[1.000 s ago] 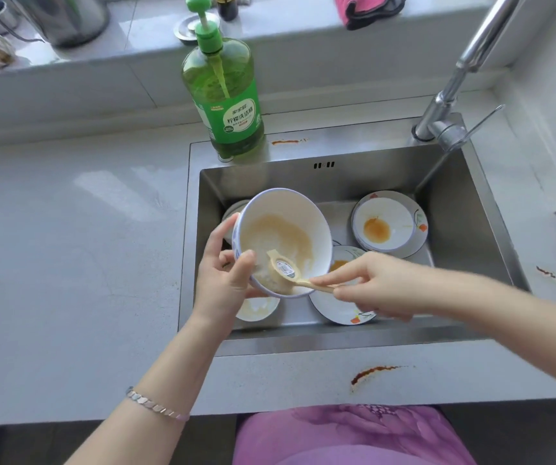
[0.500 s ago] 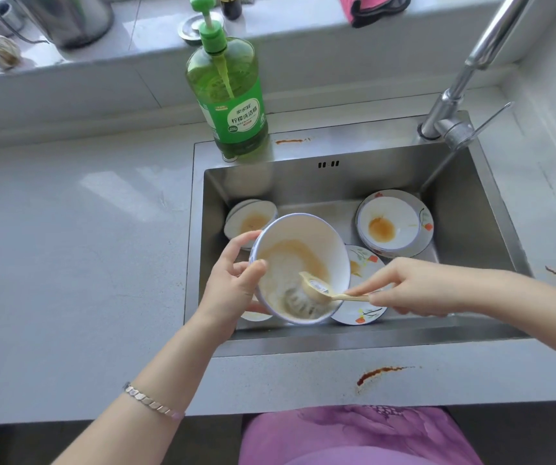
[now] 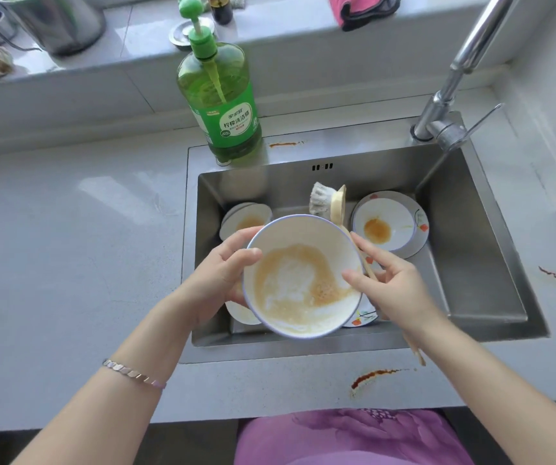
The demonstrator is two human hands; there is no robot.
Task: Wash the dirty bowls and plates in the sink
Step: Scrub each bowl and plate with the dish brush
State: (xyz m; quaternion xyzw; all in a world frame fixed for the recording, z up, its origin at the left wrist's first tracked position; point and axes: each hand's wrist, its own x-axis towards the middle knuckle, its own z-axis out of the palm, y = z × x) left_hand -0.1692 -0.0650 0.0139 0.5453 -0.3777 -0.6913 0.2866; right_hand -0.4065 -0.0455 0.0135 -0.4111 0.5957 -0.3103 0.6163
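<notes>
Counter (image 3: pixel 68 246): pale grey, sink (image 3: pixel 471 246) set into it.

Left wrist carries a silver bracelet (image 3: pixel 134 374).

Left grip (image 3: pixel 217 280): closed on the bowl (image 3: pixel 300 276) at its left rim, thumb hooked over the edge to the inside, fingers behind the outer wall.

Small dish (image 3: pixel 246 219), brown residue inside, lies on the sink floor just behind the left grip.

Green soap bottle (image 3: pixel 223 105) stands upright on the sink's back ledge.

Bowl: held above the sink between both grips, mouth tilted toward the camera. Interior shows a brown smear around a paler patch.

Dish brush (image 3: pixel 337 204): head up, bristles pointing left, behind the bowl's far rim and clear of its interior. The handle runs down along the bowl's right side and through the right grip, with its end showing below the wrist.

Right grip (image 3: pixel 394 286): closed round the brush handle. Thumb tip rests inside the bowl's right rim, index finger laid along the outer edge.

Stained plate (image 3: pixel 390 223) lies in the sink's far right part, apart from both grips.

Faucet (image 3: pixel 451 95) stands at the back right corner.
</notes>
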